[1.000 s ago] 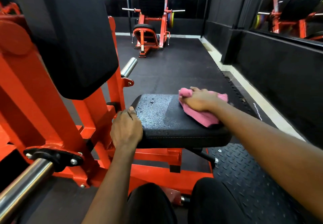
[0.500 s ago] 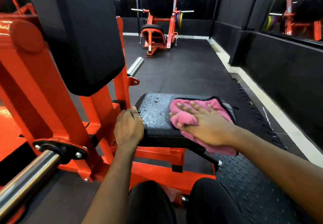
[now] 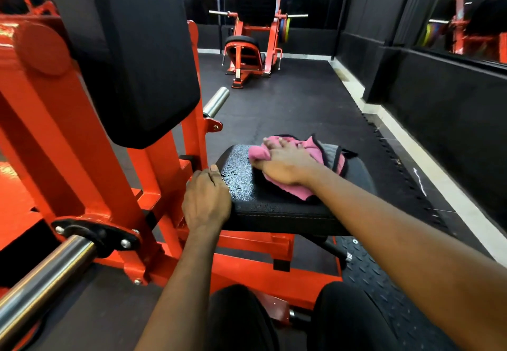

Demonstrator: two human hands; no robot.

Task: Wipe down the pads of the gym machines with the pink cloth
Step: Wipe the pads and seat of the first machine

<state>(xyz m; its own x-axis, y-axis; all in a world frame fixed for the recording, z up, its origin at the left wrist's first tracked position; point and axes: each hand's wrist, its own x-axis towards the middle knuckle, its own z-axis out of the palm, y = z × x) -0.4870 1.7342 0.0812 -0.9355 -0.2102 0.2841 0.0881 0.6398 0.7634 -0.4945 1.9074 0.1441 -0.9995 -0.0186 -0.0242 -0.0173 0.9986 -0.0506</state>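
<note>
A black seat pad [image 3: 274, 202] on an orange machine lies in front of me, its left part speckled with droplets. On its far half lies the pink cloth [image 3: 319, 149], which has a dark trim and is bunched at its left end. My right hand [image 3: 285, 164] presses flat on the cloth with fingers stretched toward the far left. At the pad's left edge, my left hand [image 3: 205, 200] grips the seat, thumb on top and fingers curled over the side. A large black back pad [image 3: 142, 62] stands upright to the left, above the seat.
The orange frame [image 3: 68, 131] fills the left side, with a long steel bar [image 3: 41, 282] at lower left and a short steel peg [image 3: 216, 101] beyond the seat. Another orange machine [image 3: 252, 40] stands far back on the rubber floor. A black wall [image 3: 439, 104] runs along the right.
My right hand went from bunching the cloth at the seat's far right to pressing it flat, then slid it toward the far left of the pad. My left hand stayed on the seat's edge.
</note>
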